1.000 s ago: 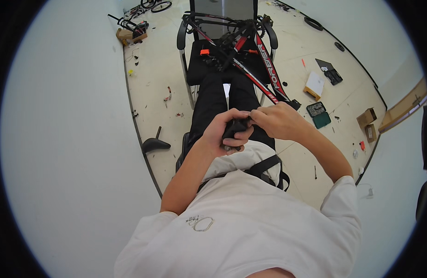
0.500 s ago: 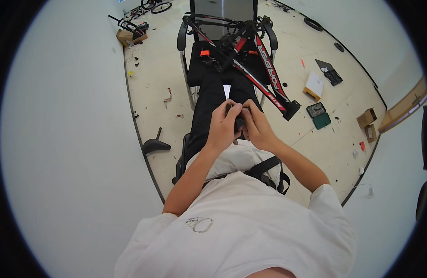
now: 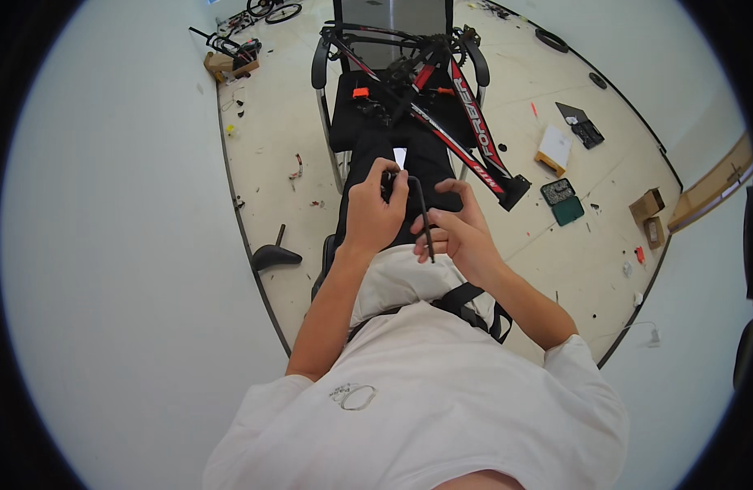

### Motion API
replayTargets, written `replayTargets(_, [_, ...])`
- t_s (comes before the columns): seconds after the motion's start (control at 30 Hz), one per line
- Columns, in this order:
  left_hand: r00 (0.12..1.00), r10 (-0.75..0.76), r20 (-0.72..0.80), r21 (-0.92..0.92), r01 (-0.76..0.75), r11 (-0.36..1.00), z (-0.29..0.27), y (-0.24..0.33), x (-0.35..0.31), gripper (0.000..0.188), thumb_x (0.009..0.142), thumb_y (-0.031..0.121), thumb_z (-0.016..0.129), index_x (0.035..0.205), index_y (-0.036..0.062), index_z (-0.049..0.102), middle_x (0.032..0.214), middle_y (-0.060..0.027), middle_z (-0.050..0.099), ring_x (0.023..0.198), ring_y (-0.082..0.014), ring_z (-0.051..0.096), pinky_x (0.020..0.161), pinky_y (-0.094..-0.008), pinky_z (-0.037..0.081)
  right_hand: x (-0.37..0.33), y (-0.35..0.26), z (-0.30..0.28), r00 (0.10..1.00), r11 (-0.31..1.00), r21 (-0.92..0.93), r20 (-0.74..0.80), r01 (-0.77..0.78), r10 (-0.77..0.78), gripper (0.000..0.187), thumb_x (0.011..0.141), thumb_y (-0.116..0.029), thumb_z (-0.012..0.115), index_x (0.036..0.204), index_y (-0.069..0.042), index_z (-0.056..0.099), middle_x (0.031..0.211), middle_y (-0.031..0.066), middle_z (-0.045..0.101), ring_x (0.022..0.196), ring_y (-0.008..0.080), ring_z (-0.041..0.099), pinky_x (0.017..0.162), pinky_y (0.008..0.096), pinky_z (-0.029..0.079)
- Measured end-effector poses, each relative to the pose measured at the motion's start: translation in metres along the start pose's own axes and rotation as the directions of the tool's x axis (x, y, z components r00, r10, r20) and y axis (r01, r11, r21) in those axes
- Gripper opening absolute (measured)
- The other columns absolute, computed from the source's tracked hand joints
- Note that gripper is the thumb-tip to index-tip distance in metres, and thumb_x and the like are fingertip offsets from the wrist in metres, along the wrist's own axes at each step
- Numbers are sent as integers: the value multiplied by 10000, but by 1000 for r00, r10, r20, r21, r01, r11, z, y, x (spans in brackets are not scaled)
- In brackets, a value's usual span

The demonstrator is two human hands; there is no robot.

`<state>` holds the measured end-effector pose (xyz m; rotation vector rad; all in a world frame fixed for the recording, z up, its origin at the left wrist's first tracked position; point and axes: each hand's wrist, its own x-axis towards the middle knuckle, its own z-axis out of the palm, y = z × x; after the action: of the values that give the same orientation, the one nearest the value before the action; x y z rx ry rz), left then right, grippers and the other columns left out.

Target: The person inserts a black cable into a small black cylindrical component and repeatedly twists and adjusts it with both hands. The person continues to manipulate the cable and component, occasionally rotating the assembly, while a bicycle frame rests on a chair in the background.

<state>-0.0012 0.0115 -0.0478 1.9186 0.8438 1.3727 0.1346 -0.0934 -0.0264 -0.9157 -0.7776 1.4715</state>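
Above my lap, my left hand point(image 3: 375, 211) is closed, pinching a small dark part point(image 3: 387, 186) that its fingers mostly hide. From that grip sticks out a black hex key point(image 3: 426, 219), its short end at the part and its long arm hanging toward my waist. My right hand point(image 3: 468, 237) is beside the long arm, fingers spread and loosely curved, the thumb close to the key. Whether it touches the key I cannot tell. Farther off, a black and red bicycle frame point(image 3: 474, 122) rests across a black office chair point(image 3: 344, 122).
An orange item point(image 3: 361, 93) sits on the chair seat. On the floor at left lies a bicycle saddle point(image 3: 275, 257). To the right are a green tool case point(image 3: 567, 212), a white-topped box point(image 3: 554, 149), a black case point(image 3: 588, 133) and cardboard boxes point(image 3: 646, 206).
My hands have come apart; they were pressed together around the dark part. The hex key now shows between them, and the right hand's fingers have spread.
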Motion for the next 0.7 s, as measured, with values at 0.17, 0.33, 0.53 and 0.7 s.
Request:
replayTargets(0.17, [993, -119, 22, -132, 121, 984, -4, 9, 3, 175, 934, 169, 595, 890, 5, 551, 571, -53, 552, 493, -86, 505, 461, -273, 377, -8, -14, -7, 937, 979, -49, 304, 198, -174, 271, 839, -17, 573, 1107, 21, 574, 1113, 198, 595, 972, 277, 653, 815, 378, 554])
replayTargets(0.33, [934, -325, 149, -272, 355, 895, -12, 13, 4, 215, 912, 191, 633, 855, -5, 566, 564, -5, 539, 501, -63, 473, 464, -245, 352, -14, -30, 4, 719, 347, -632, 571, 693, -396, 373, 721, -115, 802, 1044, -15, 644, 985, 115, 654, 875, 224, 669, 778, 312, 546])
replayTargets(0.53, [938, -250, 240, -267, 312, 912, 2, -1, -8, 228, 873, 156, 634, 718, 31, 523, 553, 43, 478, 443, -30, 439, 402, -222, 335, -3, -56, 10, 393, -329, -584, 777, 742, -492, 275, 669, -121, 812, 896, -49, 673, 741, 46, 604, 607, 207, 592, 508, 306, 454])
replayTargets(0.7, [960, -150, 238, -227, 205, 952, 5, 7, -12, 202, 788, 112, 665, 695, 37, 503, 566, 60, 470, 505, -9, 418, 451, -211, 321, 27, -99, 0, 666, 88, -793, 439, 603, -602, 36, 866, -59, 637, 861, -25, 627, 647, 76, 600, 534, 154, 578, 498, 291, 451])
